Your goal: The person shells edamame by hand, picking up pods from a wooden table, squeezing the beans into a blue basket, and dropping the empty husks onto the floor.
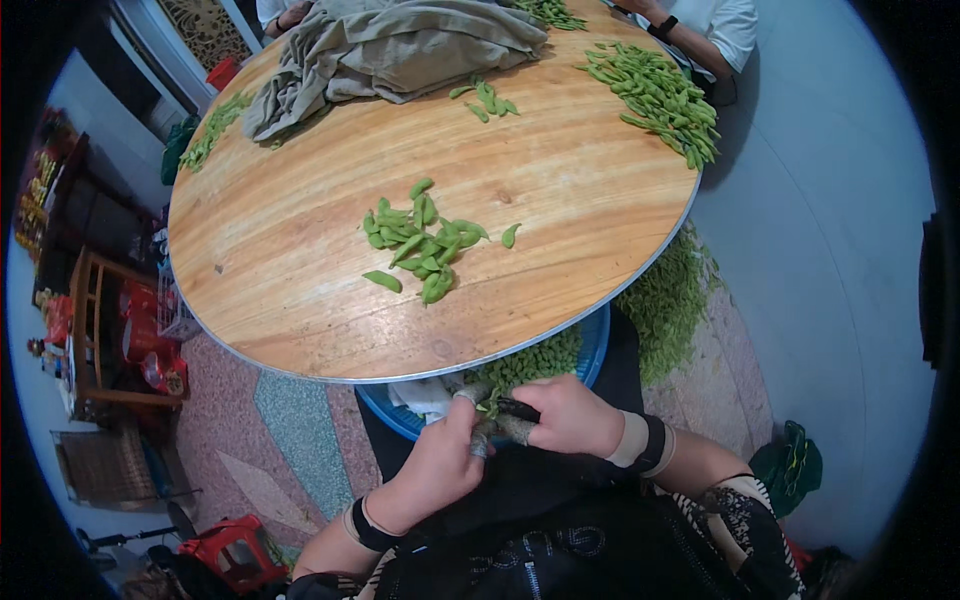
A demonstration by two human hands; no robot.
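Over a blue basin (601, 345) in my lap, both hands are close together. My left hand (447, 455) is closed, its fingertips wrapped in grey coverings, pinching a green soybean pod (487, 406). My right hand (578, 417) is closed around a small black-handled tool (517, 409) that points at the pod; its working end is hidden. Many green beans (545, 362) lie in the basin, beside a white cloth or bag (425, 396). Just beyond, a loose pile of soybean pods (425, 240) sits on the round wooden table (300, 300).
A crumpled grey-green cloth (400, 50) covers the table's far side. More pods (655, 100) are heaped at its right edge, near another person's arm (695, 45). Green pods or plants (665, 310) pile on the floor at right. A wooden chair (95, 330) and red stool (235, 550) stand left.
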